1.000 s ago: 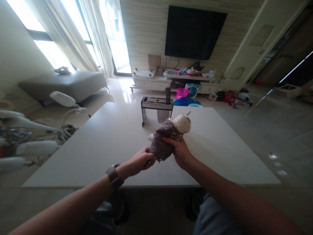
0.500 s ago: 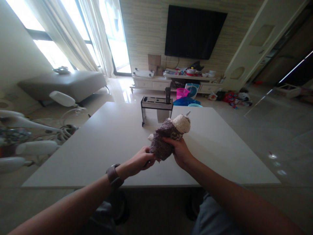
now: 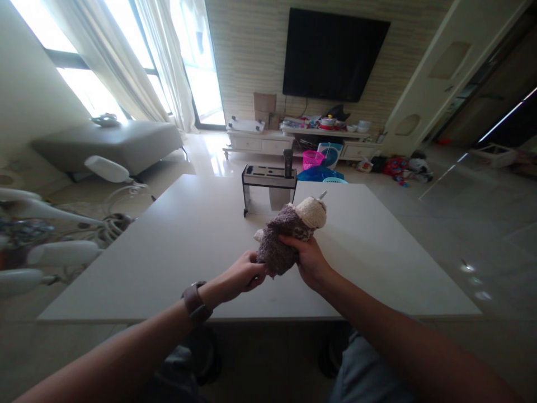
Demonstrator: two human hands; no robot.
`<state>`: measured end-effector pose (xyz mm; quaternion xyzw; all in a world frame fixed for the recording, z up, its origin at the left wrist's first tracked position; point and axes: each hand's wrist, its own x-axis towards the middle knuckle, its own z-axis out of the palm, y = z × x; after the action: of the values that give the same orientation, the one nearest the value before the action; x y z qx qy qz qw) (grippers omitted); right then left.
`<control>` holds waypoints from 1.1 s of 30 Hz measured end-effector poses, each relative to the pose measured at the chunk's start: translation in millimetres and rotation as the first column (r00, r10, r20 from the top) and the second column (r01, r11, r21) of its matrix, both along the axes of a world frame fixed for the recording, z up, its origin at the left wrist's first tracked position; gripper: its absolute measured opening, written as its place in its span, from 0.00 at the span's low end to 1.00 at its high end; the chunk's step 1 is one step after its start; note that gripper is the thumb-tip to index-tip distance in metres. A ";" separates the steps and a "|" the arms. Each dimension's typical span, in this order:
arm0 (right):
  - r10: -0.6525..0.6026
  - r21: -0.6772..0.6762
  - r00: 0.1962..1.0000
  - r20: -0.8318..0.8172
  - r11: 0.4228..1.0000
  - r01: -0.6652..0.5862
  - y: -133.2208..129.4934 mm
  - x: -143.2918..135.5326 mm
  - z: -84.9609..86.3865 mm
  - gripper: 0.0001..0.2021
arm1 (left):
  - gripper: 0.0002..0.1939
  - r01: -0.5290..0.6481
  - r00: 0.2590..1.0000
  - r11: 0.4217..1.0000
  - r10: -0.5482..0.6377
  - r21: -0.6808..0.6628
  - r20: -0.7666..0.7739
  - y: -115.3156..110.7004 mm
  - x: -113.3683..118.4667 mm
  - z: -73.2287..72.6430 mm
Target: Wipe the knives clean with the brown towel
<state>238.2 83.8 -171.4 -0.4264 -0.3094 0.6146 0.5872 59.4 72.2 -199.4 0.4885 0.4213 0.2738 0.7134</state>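
In the middle of the view, above the white table, a bunched fuzzy brown-and-cream cloth is held up at a slant. A narrow grey tip pokes out at its upper right end; what it belongs to is hidden inside the cloth. My right hand wraps the cloth from the right, thumb across its front. At the cloth's lower left end, my left hand is closed in a fist, its grip mostly hidden. Just beyond stands a knife holder with a black-handled broad knife upright in it.
Beyond the table's far edge are a pink basket and a blue item. A cluttered low cabinet stands under the television. To the left are a white-shaded lamp fixture and a grey bench.
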 end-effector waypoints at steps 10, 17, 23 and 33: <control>-0.032 -0.012 0.999 -0.044 0.999 0.032 -1.9 -0.3 1.3 0.24 | 0.11 0.006 0.999 1.000 -0.005 0.021 -0.055 -2.0 1.5 9.0; -0.044 -0.084 0.995 -0.090 0.996 0.036 5.1 2.7 -2.5 0.22 | 0.17 -0.051 0.995 0.999 0.052 0.014 -0.085 -3.0 6.8 11.8; -0.060 -0.079 0.992 -0.109 0.996 0.052 22.5 20.7 2.2 0.20 | 0.23 -0.002 0.986 0.999 0.008 0.037 -0.164 -1.4 5.2 21.2; -0.148 0.049 0.985 -0.088 0.987 0.153 59.3 74.5 23.2 0.11 | 0.25 0.056 0.965 0.992 -0.025 0.110 -0.262 -1.1 0.6 21.4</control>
<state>312.8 143.0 -148.2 -0.4058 -0.2683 0.5770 0.6561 60.0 71.0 -178.0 0.5694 0.4844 0.2168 0.6278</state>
